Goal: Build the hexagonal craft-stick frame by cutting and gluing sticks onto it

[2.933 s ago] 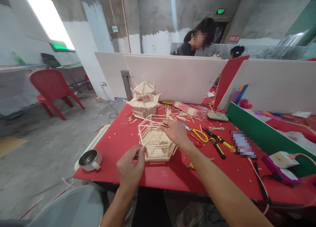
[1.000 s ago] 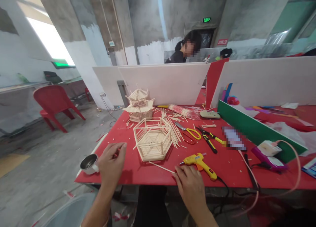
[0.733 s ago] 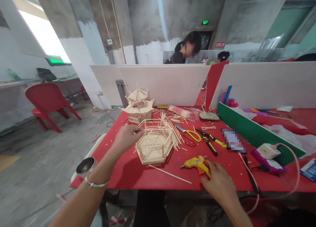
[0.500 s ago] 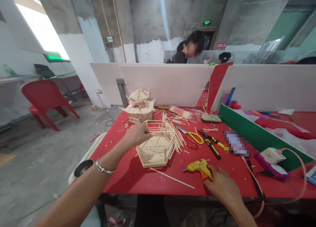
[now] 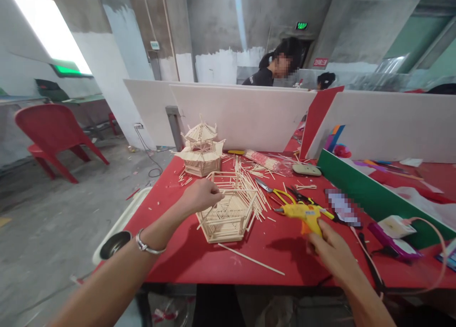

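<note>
My right hand grips a yellow hot glue gun with an orange trigger, held above the red table with its nozzle pointing left. My left hand, a silver bangle on its wrist, is closed in a pinch at the upper left of a hexagonal frame built of thin wooden sticks. A thin wooden stick runs right from the pinching fingertips along the frame's top; whether it is fixed there I cannot tell. One loose stick lies in front of the frame.
A finished-looking stick pagoda stands behind the frame. Loose sticks, yellow-handled scissors and pliers lie to the right. A green divider and a purple power strip are farther right. Another person is beyond the white partition.
My right hand has raised the glue gun off the table, up and slightly right. My left hand stays at the frame, almost unmoved. The view has shifted slightly.
</note>
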The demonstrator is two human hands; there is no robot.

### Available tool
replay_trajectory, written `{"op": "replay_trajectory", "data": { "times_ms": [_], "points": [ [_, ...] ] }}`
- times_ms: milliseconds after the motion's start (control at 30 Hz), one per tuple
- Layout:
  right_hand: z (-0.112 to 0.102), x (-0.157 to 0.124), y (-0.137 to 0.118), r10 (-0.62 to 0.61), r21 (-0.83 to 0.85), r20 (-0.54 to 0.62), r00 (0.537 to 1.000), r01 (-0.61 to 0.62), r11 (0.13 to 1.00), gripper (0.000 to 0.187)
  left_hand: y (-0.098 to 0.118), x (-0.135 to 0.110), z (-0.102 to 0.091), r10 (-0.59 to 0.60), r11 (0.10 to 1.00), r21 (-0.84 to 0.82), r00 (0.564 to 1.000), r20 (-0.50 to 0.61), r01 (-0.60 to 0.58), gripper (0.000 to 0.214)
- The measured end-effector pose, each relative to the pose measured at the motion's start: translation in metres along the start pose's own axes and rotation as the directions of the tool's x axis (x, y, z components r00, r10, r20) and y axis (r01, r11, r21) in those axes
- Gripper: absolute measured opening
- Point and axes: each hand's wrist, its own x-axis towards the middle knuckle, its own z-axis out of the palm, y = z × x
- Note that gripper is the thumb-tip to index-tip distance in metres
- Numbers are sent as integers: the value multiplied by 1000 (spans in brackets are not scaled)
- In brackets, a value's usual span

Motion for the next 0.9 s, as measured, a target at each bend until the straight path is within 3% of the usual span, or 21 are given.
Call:
{"op": "replay_trajectory", "data": {
  "times_ms": [67,133,200,300,533,733,900],
  "points": [
    [1,-2,-39,-139,-16,6,990,139,990,30,0,0,1,-9,1000,3,1000,1,9,36],
    [8,-2,-79,-253,-180,-7,968,248,952,32,0,1,1,-23,1000,14,1000,7,23,35],
    [21,0,-114,-328,-441,-102,939,252,861,46,1,0,1,-29,999,19,1000,3,29,34],
    [44,7,-146,-425,-611,-154,892,252,750,45,1,0,1,-27,999,30,1000,-13,27,32],
    [68,15,-156,-568,-710,-96,817,344,615,33,-2,-1,2,-36,998,52,999,-14,37,31],
    [69,15,-160,-560,-722,-75,825,342,601,31,-4,2,4,-23,999,48,1000,-9,23,30],
    [70,15,-160,-594,-734,-72,801,360,575,26,-1,0,2,-14,1000,28,1000,-2,14,30]
  ]
}}
